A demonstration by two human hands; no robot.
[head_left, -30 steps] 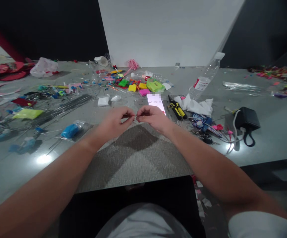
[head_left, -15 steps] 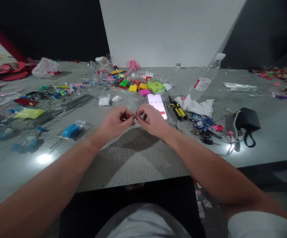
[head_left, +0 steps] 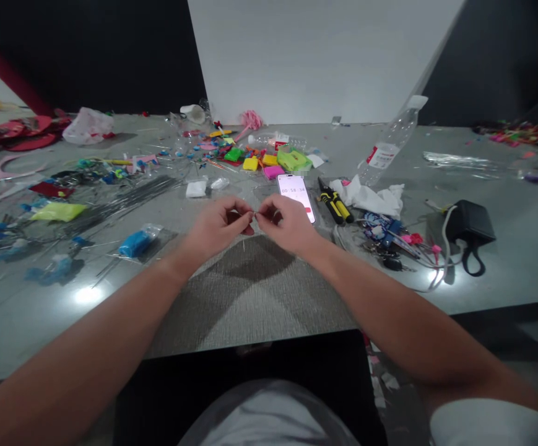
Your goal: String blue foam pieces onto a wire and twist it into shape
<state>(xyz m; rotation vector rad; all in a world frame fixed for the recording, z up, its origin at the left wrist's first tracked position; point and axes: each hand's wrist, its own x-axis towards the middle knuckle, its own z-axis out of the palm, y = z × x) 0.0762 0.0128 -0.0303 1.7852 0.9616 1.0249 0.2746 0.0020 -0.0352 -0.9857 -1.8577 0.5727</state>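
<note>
Since one second ago, the right hand (head_left: 283, 222) has been drawn off the lower part of the phone (head_left: 296, 196), so that more of the lit screen is exposed toward the table's far edge. The left hand (head_left: 217, 224) has been turned slightly, its fingertips (head_left: 245, 217) remaining pinched against those of the right hand. A thin wire (head_left: 243, 246) is now seen hanging below the pinch, above the mat (head_left: 250, 297).
</note>
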